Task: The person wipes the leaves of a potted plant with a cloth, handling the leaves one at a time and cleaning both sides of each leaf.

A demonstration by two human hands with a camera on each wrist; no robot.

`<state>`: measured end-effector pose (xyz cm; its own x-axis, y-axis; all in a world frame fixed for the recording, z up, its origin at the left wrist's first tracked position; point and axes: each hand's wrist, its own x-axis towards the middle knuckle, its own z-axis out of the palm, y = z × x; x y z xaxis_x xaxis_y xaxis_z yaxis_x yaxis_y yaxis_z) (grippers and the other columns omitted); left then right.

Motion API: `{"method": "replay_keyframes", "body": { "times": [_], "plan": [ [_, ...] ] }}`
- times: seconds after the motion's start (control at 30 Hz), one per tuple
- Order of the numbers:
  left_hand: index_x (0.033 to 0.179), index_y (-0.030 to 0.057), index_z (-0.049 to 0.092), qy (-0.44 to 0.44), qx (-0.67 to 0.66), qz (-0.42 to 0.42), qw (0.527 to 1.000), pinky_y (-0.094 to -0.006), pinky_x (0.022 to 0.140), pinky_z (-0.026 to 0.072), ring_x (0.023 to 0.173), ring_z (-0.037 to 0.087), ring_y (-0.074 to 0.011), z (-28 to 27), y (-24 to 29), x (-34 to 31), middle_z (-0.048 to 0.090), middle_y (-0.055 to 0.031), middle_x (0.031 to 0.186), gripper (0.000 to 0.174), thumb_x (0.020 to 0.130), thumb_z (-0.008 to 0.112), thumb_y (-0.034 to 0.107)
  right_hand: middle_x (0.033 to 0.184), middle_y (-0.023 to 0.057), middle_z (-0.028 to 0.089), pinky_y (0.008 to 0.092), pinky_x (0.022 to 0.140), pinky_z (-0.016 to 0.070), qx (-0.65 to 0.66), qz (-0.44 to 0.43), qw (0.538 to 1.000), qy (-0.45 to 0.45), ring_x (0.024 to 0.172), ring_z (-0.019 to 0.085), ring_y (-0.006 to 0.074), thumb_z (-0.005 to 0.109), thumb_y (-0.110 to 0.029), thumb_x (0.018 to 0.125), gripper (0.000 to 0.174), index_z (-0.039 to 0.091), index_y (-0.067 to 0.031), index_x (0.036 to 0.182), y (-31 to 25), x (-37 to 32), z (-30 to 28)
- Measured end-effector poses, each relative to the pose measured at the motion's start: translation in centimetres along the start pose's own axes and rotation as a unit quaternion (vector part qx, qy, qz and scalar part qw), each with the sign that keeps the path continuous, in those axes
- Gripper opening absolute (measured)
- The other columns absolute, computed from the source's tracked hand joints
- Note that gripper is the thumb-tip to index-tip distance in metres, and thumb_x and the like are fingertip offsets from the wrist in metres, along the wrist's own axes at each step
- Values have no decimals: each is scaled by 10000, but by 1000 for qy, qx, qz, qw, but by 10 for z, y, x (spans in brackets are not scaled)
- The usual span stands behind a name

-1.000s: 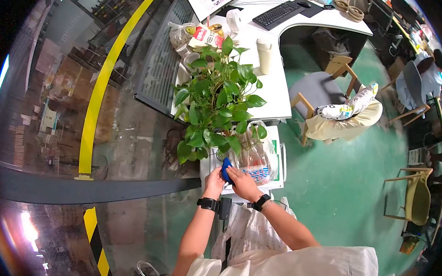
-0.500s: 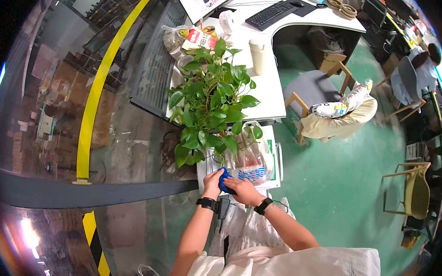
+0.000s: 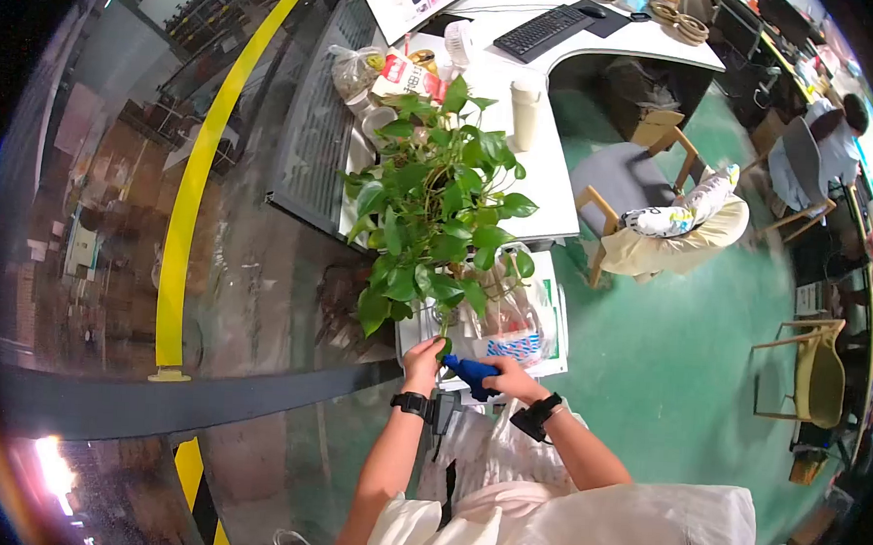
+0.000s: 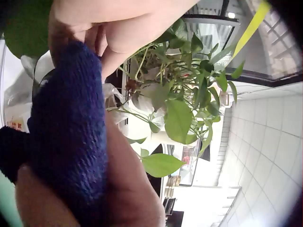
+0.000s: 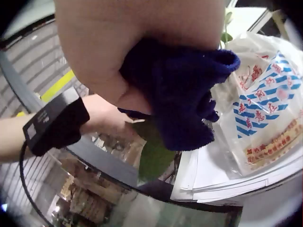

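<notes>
Right hand point(image 3: 518, 381) withdrew gripping blue cloth point(image 3: 472, 376); left hand point(image 3: 420, 363) holds leaf point(image 5: 154, 155); bag point(image 5: 265, 111) contents unclear.

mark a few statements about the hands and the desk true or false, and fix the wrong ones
1. The right hand holds a blue cloth. True.
2. The left hand is empty. False: it holds a green leaf.
3. A tumbler stands upright on the desk. True.
4. The keyboard is white. False: it is black.
5. A printed plastic bag lies near the leafy plant. True.
</notes>
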<state>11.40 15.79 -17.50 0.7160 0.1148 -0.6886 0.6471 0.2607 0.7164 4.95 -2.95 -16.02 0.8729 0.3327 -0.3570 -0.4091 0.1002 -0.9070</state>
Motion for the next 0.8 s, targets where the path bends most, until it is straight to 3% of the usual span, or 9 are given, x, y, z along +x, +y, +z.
{"method": "replay_keyframes", "body": {
  "times": [0.1,0.13,0.23,0.27,0.37,0.43,0.6,0.7,0.8],
  "plan": [
    [945,-23,584,-37,15,-21,999,-178,365,304,532,564,-116,-18,1,15,613,-64,726,219,783,658,104,846,24,601,234,714,436,136,78,984,84,751,550,127,540,-41,646,419,588,4,1060,-3,6,-2],
    [922,-23,579,-72,17,-25,997,-190,390,345,573,580,-135,-24,3,16,612,-72,743,191,801,644,110,845,30,604,237,717,443,165,99,975,113,745,555,124,519,-26,660,399,577,19,1052,5,13,-3],
    [917,-20,578,-72,-10,-47,996,-199,450,411,626,587,-134,-23,6,11,612,-81,769,183,811,639,115,820,60,612,240,642,482,247,119,952,136,698,594,141,522,-21,689,335,556,19,1020,2,26,0],
    [887,-13,581,-85,-9,-69,994,-214,521,462,670,591,-133,-23,9,8,610,-84,784,173,813,644,131,811,62,611,243,624,487,263,124,949,118,685,599,149,526,-24,693,308,557,15,998,5,32,1],
    [896,-13,585,-102,-86,-65,989,-195,445,430,598,602,-147,-14,4,0,615,-75,748,224,779,684,150,786,66,610,253,587,499,319,142,935,63,652,609,167,534,-31,703,245,557,6,944,20,51,6],
    [836,-4,585,-98,-35,-68,992,-231,556,497,634,605,-139,-13,1,1,614,-60,762,196,786,680,160,774,67,611,259,586,506,366,158,917,32,641,611,172,535,-29,702,224,555,2,923,18,60,11],
    [726,10,564,-51,49,-12,997,-224,423,405,482,517,-98,-14,-11,2,562,-40,626,209,781,685,171,748,56,614,259,488,502,343,131,929,53,569,600,148,665,-207,766,275,568,14,896,-15,56,28],
    [705,48,559,-81,112,-2,990,-210,401,334,490,496,-78,-14,-14,-5,524,-3,598,200,797,661,194,724,48,611,249,459,485,252,144,947,138,538,589,139,716,-173,714,297,580,20,894,-14,54,33],
    [687,40,548,-72,150,16,986,-218,422,378,498,496,-81,-9,-12,-14,510,5,597,199,793,657,168,695,52,613,249,439,473,266,124,945,143,510,581,137,729,-143,687,256,608,21,843,-12,52,35]
  ]
}}
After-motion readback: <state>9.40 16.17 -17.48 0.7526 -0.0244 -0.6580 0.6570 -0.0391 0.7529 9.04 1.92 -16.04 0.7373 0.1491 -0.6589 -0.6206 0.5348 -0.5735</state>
